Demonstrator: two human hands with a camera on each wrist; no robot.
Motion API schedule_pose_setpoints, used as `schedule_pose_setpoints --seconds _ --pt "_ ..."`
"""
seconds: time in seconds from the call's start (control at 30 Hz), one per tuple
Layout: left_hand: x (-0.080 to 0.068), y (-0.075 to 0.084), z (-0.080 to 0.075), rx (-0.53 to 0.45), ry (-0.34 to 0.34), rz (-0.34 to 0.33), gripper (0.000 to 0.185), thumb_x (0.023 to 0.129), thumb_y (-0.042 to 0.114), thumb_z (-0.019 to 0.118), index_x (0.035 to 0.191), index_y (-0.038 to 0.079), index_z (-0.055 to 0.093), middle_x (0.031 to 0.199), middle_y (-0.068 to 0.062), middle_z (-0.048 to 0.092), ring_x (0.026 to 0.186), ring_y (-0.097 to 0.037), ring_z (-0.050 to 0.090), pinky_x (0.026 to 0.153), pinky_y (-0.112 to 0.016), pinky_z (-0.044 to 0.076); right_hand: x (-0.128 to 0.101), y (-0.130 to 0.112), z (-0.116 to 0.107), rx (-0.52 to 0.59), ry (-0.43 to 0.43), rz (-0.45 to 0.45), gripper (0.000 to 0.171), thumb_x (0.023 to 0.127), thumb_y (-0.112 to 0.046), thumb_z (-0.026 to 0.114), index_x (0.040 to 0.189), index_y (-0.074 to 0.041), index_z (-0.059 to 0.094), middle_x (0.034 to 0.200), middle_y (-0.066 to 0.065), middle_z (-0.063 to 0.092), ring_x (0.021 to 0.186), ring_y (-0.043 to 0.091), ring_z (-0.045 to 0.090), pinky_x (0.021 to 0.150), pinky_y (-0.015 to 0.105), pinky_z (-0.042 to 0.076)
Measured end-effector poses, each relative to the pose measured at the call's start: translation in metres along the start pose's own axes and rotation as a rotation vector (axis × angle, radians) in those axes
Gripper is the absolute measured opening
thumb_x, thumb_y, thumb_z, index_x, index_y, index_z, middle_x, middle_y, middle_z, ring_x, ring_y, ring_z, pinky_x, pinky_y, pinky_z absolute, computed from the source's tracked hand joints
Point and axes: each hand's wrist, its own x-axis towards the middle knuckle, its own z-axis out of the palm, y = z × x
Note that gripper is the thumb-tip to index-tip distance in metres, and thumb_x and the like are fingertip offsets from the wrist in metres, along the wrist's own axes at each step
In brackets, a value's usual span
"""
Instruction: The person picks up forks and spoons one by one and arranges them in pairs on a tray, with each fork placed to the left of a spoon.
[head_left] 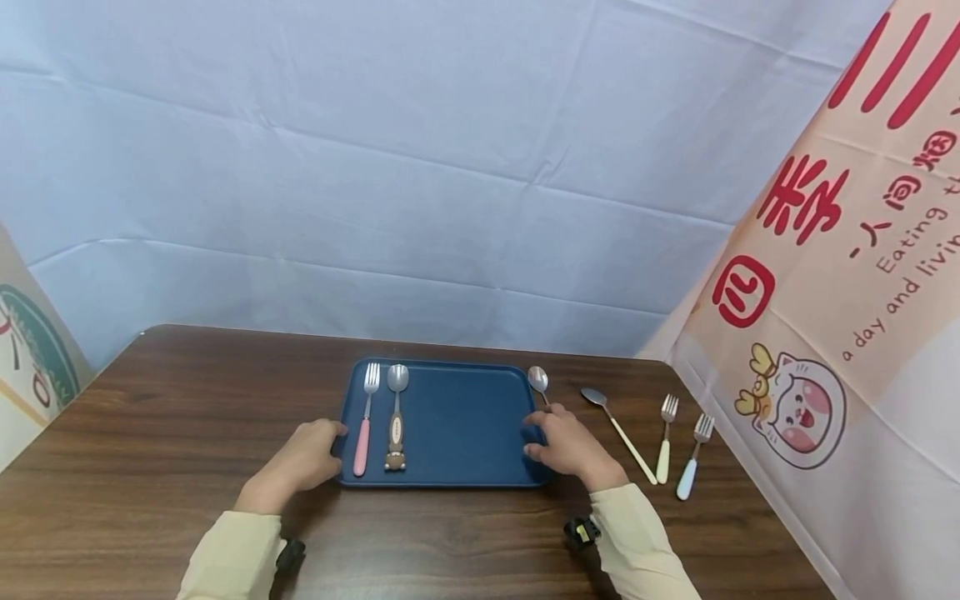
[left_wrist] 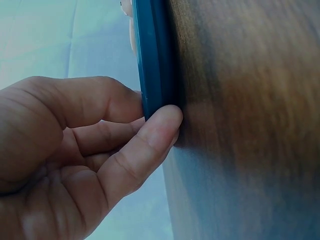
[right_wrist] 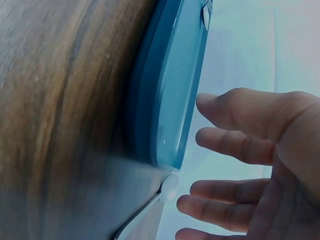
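A dark brown wood-grain table (head_left: 150,433) stands before a creased pale blue cloth backdrop (head_left: 450,167), with a peach printed banner bearing a cartoon cat (head_left: 825,333) hanging at the right. Near the table's middle lies a flat navy-blue rectangular plastic tray (head_left: 457,425). At its left end rest a pink-handled steel fork (head_left: 364,425) and a steel spoon with a brown bear-shaped handle (head_left: 395,417), side by side, bowl and tines pointing far. The person's left hand (head_left: 300,462) pinches the tray's left rim, thumb above and a curled finger beneath, as the left wrist view shows. The right hand (head_left: 570,446) sits at the tray's right edge, fingers spread and relaxed, touching or just short of the rim without gripping it. A steel spoon (head_left: 538,382) lies partly under that hand. Further right lie a cream-handled spoon (head_left: 618,433), a cream-handled fork (head_left: 665,442) and a light-blue-handled fork (head_left: 692,458). Handled well, the tray would likely want both rims held evenly and kept level, lest the cutlery slide.
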Motion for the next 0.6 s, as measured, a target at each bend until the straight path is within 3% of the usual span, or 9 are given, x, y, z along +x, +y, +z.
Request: schedule_pose_setpoints --seconds 0.23,0.6 --pt "-0.001 0.0 0.0 -0.009 -0.004 -0.004 0.042 0.072 -0.009 0.06 0.113 -0.017 0.055 0.115 -0.032 0.053 0.103 -0.039 0.054 0.084 -0.051 0.045 -0.003 0.008 -0.004 0.038 0.005 0.009 0.04 0.081 -0.015 0.071 0.117 -0.002 0.062 0.109 0.016 0.052 0.087 0.024 0.05 0.075 0.042 0.045" --pt "-0.002 -0.002 0.0 -0.006 0.006 0.022 0.042 0.071 -0.009 0.06 0.112 -0.016 0.056 0.113 -0.032 0.054 0.103 -0.039 0.054 0.084 -0.051 0.045 -0.008 0.027 -0.008 0.05 0.02 0.036 0.04 0.081 -0.013 0.07 0.117 0.001 0.061 0.106 0.014 0.055 0.086 0.023 0.05 0.077 0.043 0.044"
